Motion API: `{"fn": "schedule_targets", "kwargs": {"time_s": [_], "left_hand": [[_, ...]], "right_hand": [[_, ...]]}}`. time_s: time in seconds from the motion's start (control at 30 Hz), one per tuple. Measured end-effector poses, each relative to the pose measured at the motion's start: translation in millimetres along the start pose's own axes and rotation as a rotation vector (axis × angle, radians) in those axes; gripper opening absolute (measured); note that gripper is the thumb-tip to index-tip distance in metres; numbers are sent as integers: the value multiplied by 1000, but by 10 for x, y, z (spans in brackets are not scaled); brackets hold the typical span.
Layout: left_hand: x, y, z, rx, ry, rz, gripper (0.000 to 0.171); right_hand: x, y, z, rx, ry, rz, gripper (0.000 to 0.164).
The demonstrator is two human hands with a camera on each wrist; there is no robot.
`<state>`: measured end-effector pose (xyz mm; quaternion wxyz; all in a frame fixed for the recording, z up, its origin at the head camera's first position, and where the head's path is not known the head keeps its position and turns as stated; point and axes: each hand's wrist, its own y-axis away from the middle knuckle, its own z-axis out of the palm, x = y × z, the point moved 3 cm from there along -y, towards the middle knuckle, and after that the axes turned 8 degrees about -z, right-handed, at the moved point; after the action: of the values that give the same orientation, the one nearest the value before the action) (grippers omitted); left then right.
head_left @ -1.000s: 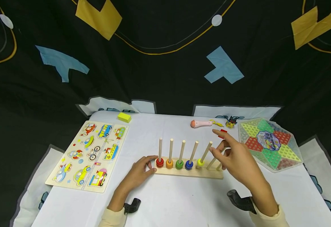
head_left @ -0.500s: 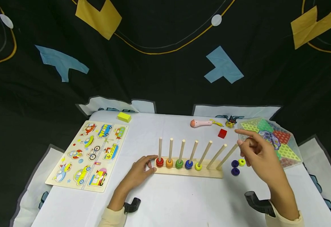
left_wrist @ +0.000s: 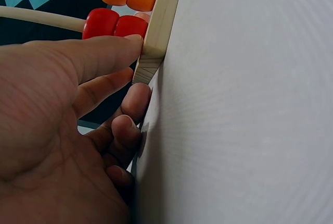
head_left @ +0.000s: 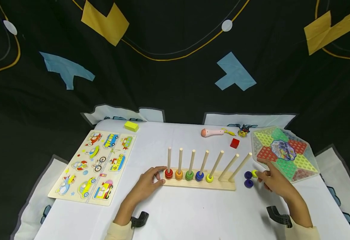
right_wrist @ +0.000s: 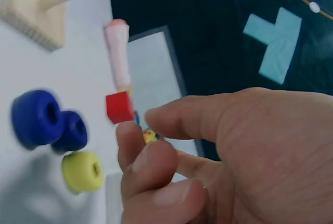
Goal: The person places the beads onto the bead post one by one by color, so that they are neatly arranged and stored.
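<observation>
A wooden peg stand (head_left: 199, 183) lies across the table, with red, orange, green, blue and yellow beads low on its pegs. The two rightmost pegs are bare. My left hand (head_left: 147, 181) grips the left end of the base, thumb beside the red beads (left_wrist: 115, 23). Right of the stand are two loose blue beads (head_left: 248, 183) and a yellow bead (head_left: 254, 173). My right hand (head_left: 275, 181) hovers right beside the yellow bead, fingers loosely bent and holding nothing. In the right wrist view a gap shows between thumb and index finger.
A vehicle picture puzzle board (head_left: 95, 166) lies at left, a yellow block (head_left: 131, 126) behind it. At the back are a pink microphone-shaped toy (head_left: 212, 132), a small figure (head_left: 243, 130) and a red cube (head_left: 235, 143). A clear-lidded game box (head_left: 286, 153) stands at right.
My right hand has left the yellow peg, moving right and then down to the loose beads. A yellow bead has dropped to the foot of its peg. My left hand stays put.
</observation>
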<state>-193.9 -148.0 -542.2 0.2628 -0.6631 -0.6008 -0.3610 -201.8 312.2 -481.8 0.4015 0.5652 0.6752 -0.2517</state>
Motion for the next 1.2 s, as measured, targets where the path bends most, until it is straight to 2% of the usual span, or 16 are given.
{"fn": "schedule_targets", "kwargs": {"time_s": [0.33, 0.57, 0.83, 0.93, 1.03, 1.2], "left_hand": [[1, 5, 6, 6, -1, 8, 46], [4, 7, 10, 6, 1, -10, 46], [4, 3, 5, 5, -1, -13, 46], [3, 1, 8, 3, 4, -26, 46], [4, 3, 9, 5, 2, -22, 46], [9, 13, 1, 10, -1, 3, 46]], "right_hand": [[179, -34, 117, -51, 81, 47, 46], [279, -64, 153, -27, 181, 76, 41], [275, -72, 144, 13, 261, 88, 41], [238, -68, 123, 30, 278, 84, 44], [152, -50, 85, 83, 307, 55, 44], [-175, 5, -19, 219, 359, -34, 45]]}}
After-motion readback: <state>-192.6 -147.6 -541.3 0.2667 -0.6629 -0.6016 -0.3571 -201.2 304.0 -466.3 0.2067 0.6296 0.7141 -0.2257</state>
